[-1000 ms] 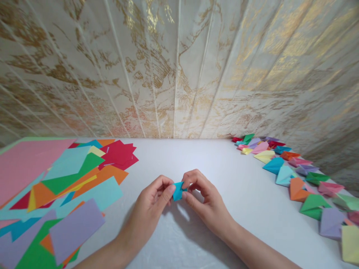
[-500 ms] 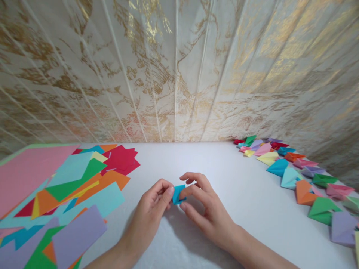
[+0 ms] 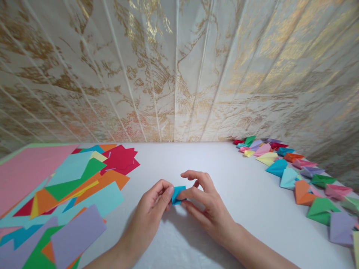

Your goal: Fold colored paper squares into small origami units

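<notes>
A small blue folded paper [image 3: 177, 192] is held just above the white table, near the middle of the view. My left hand [image 3: 155, 201] pinches its left edge between thumb and fingers. On the other side, my right hand [image 3: 206, 203] has its index finger over the paper's right part and its thumb under the lower right corner, so it grips there too. The other fingers of that hand are raised and slightly bent. The right index finger covers some of the folds.
Loose coloured sheets lie at the left, with a lilac rectangle [image 3: 78, 233] near the front and red pieces [image 3: 120, 158] farther back. A row of folded paper shapes [image 3: 319, 210] runs along the right side. Behind the white table [image 3: 193, 158] hangs a gold-patterned curtain [image 3: 157, 74].
My right index finger has slid from the paper's upper right corner down across its face, while the other fingers have lifted and spread. My left hand keeps its pinch. The view has shifted slightly.
</notes>
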A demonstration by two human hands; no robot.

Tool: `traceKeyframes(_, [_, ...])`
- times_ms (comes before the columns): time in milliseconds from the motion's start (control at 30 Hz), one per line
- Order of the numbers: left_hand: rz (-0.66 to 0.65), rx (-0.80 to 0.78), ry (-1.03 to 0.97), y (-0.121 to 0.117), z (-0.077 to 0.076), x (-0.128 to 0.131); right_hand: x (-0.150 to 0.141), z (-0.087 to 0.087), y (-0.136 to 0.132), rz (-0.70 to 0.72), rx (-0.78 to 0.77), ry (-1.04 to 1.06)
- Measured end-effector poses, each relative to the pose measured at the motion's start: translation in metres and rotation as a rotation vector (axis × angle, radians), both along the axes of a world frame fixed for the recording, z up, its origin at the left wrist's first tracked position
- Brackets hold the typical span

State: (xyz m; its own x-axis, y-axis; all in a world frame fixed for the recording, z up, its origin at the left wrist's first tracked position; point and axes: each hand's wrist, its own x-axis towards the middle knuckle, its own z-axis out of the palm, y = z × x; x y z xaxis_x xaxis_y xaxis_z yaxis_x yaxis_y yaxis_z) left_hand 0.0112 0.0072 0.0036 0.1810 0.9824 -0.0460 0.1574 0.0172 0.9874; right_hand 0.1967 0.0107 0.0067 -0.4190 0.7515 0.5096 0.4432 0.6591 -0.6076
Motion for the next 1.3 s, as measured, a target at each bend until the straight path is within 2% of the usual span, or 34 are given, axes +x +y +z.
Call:
traceKeyframes(267, [-0.017,0.002,0.003,-0.001,0.000,0.001,-0.003,-0.001,-0.001,-0.013,-0.096,0.076])
traceKeyframes(367, [-0.023,0.004,-0.009,-0.004,-0.002,0.002,-0.004,0.000,0.001,-0.009,-0.187,0.171])
traceKeyframes(500, [-0.040,0.126,0.033,-0.006,-0.003,0.002,-0.006,0.002,0.003,-0.005,-0.326,0.282])
traceKeyframes(633, [-0.128,0.272,0.188,-0.005,-0.001,0.002,-0.007,0.003,0.003,-0.017,-0.324,0.314])
traceKeyframes(733, [-0.138,0.327,0.209,-0.005,0.000,0.001,-0.007,0.002,0.002,-0.020,-0.339,0.337])
traceKeyframes(1300, [-0.133,0.362,0.169,-0.011,0.002,0.004,-0.011,-0.001,-0.003,-0.074,-0.422,0.370])
